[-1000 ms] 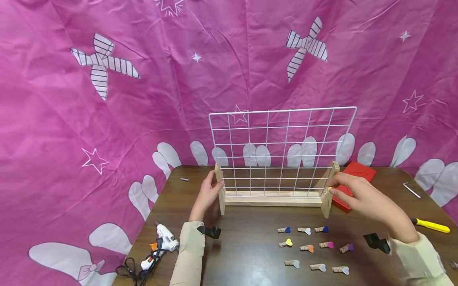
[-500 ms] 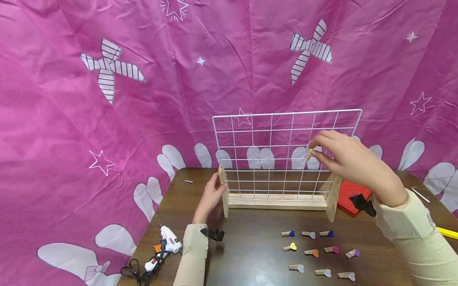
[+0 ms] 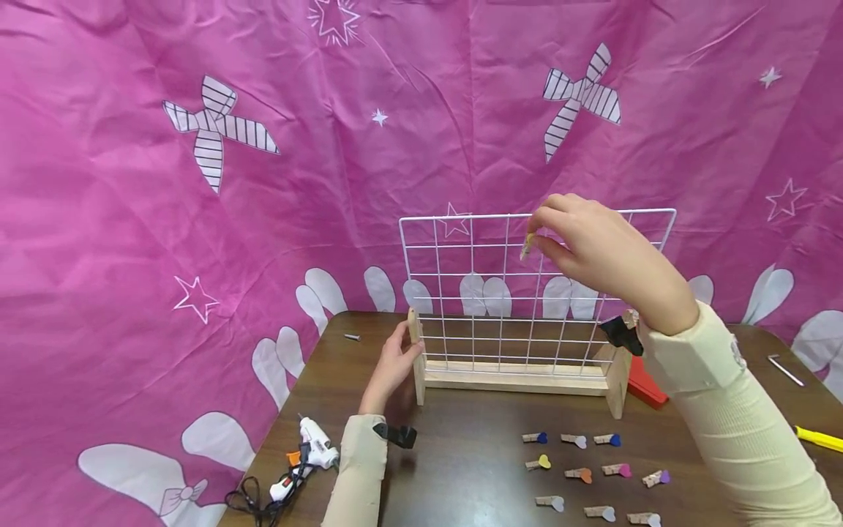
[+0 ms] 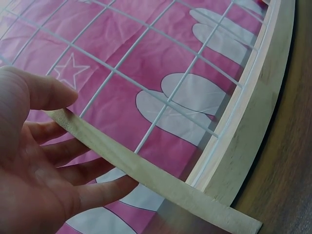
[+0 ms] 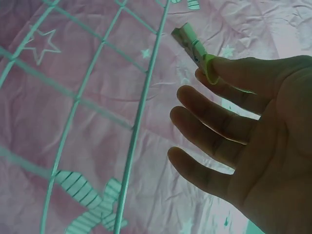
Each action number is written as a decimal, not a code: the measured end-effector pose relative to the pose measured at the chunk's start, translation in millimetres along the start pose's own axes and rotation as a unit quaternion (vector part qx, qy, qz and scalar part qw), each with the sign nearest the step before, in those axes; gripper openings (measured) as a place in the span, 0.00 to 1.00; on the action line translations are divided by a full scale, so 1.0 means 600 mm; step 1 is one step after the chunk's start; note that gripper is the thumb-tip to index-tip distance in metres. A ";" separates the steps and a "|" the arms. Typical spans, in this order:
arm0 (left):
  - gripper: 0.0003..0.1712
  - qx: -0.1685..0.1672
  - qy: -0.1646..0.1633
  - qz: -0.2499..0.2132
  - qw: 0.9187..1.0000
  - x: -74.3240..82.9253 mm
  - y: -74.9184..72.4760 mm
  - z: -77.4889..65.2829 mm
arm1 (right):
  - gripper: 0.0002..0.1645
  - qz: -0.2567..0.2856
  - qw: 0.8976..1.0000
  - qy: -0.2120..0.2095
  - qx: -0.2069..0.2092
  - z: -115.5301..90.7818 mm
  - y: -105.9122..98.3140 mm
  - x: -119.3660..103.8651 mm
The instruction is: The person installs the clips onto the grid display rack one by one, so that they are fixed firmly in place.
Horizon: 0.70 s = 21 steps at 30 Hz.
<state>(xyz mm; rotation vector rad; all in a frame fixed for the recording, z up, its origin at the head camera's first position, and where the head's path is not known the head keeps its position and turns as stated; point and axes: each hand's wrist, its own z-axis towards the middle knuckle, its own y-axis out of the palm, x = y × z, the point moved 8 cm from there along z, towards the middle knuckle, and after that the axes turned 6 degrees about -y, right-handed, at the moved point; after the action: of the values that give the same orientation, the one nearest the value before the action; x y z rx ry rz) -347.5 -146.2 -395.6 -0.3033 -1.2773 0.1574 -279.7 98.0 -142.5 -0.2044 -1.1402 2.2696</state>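
A white wire grid panel (image 3: 487, 285) stands upright in a wooden base (image 3: 514, 377). My left hand (image 3: 394, 364) holds the wooden side post (image 4: 161, 180) at the left end, thumb on one face and fingers on the other in the left wrist view. Up near the grid's top bar, my right hand (image 3: 586, 252) pinches a small wooden clothespin (image 5: 189, 44) by its yellow heart (image 5: 210, 69) between thumb and forefinger. In the right wrist view the clothespin's free end points away from the fingertips, beside the grid. Several heart clothespins (image 3: 579, 475) lie in rows on the table in front.
On the brown table (image 3: 461, 454), a hot glue gun (image 3: 316, 443) with a black cord lies left. A red box (image 3: 645, 384) sits behind the right post. A bolt (image 3: 352, 337), hex key (image 3: 786, 369) and yellow-handled tool (image 3: 819, 438) lie around. A pink curtain (image 3: 316, 183) hangs behind.
My right hand has risen from the right post, up and leftward to near the grid's top bar, carrying the yellow-heart clothespin. My left hand stays on the left post.
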 end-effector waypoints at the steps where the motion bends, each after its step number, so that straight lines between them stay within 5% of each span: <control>1: 0.22 0.000 0.001 0.004 1.000 0.000 -0.001 0.000 | 0.07 0.000 1.000 -0.002 0.003 0.009 0.001 -0.001; 21: 0.24 -0.002 -0.006 0.014 1.000 -0.001 -0.002 -0.006 | 0.07 -0.017 0.998 0.033 0.048 0.174 0.054 -0.026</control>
<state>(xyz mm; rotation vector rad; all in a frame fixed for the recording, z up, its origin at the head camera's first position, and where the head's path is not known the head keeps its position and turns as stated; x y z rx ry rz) -344.3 -148.0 -396.4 -0.3252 -1.2864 0.1804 -320.7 2.7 -104.3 -0.2183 -0.9907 2.2635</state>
